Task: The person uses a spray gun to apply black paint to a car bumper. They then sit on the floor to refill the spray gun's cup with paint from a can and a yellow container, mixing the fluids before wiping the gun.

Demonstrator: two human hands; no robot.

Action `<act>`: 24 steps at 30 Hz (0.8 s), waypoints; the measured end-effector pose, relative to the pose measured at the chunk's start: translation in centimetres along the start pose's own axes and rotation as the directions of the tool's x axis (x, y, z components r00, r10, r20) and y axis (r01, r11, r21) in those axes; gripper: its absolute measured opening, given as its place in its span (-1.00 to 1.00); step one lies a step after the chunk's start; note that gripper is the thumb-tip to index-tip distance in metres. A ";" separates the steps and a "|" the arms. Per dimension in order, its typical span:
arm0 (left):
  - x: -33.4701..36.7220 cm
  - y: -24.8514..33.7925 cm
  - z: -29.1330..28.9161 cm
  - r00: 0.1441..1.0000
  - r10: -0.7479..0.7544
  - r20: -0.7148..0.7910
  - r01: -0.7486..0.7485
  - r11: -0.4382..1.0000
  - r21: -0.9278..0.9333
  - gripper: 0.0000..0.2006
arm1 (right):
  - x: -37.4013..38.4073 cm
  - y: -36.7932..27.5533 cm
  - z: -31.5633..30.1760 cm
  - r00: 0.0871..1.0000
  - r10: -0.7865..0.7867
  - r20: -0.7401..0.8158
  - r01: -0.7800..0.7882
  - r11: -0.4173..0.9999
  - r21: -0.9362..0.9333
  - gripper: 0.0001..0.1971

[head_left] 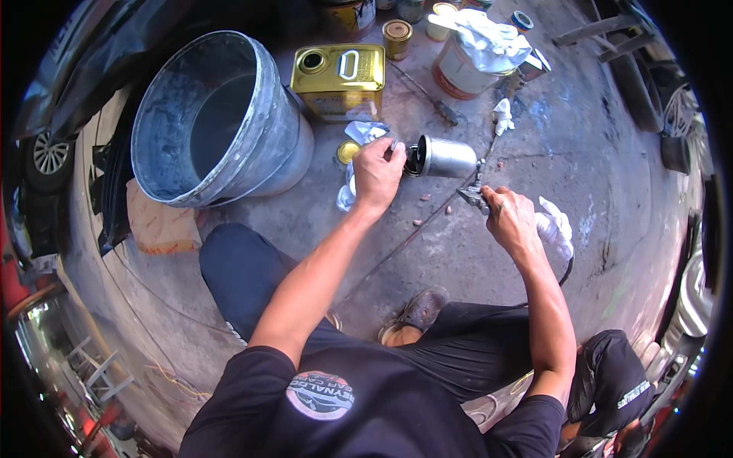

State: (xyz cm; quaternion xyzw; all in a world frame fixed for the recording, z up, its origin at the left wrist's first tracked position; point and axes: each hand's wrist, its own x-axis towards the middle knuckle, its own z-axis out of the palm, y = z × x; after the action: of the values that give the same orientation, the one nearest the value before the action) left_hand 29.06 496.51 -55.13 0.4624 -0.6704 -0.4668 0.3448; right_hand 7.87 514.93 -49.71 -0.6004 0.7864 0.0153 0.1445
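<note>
My right hand (511, 217) grips the grey metal body of a spray gun (475, 195). Its silver cup (452, 157) is tipped sideways, the open mouth facing left toward my other hand. Close to that mouth, my left hand (379, 174) is closed in a pinch; what sits between its fingertips is too small to make out. A dark piece shows at the cup's mouth, partly behind my fingers. Crumpled cloth (365, 131) and a round yellow lid (348, 151) lie just beyond my left hand. A white rag (555, 227) is by my right wrist.
A large grey bucket (267, 145) with murky liquid stands at left, beside a gold rectangular can (340, 103). Further back are a small tin (397, 40) and a white tub (460, 75) heaped with rags. A hose runs by my right forearm. Another person (611, 382) crouches at lower right.
</note>
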 end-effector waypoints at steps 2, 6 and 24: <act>-0.2 0.0 0.1 1.000 0.005 0.003 -0.004 1.000 -0.016 -0.80 | 0.0 -0.1 0.0 1.000 -0.003 -0.003 0.003 1.000 -0.009 -0.80; -0.2 -0.2 0.1 1.000 0.004 0.012 -0.004 1.000 -0.028 -0.79 | -0.1 -0.1 -0.2 1.000 -0.005 -0.003 0.005 1.000 -0.027 -0.79; -1.3 -1.8 -2.2 0.902 0.297 0.313 -0.323 0.946 0.034 -0.77 | 0.0 -0.4 -1.6 0.999 -0.011 0.041 0.015 0.995 -0.098 -0.69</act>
State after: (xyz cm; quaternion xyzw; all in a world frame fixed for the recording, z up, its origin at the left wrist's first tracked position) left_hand 31.97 496.81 -56.13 0.2869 -0.7994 -0.4426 0.2876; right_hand 7.92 514.49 -48.12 -0.6114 0.7777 0.0654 0.1306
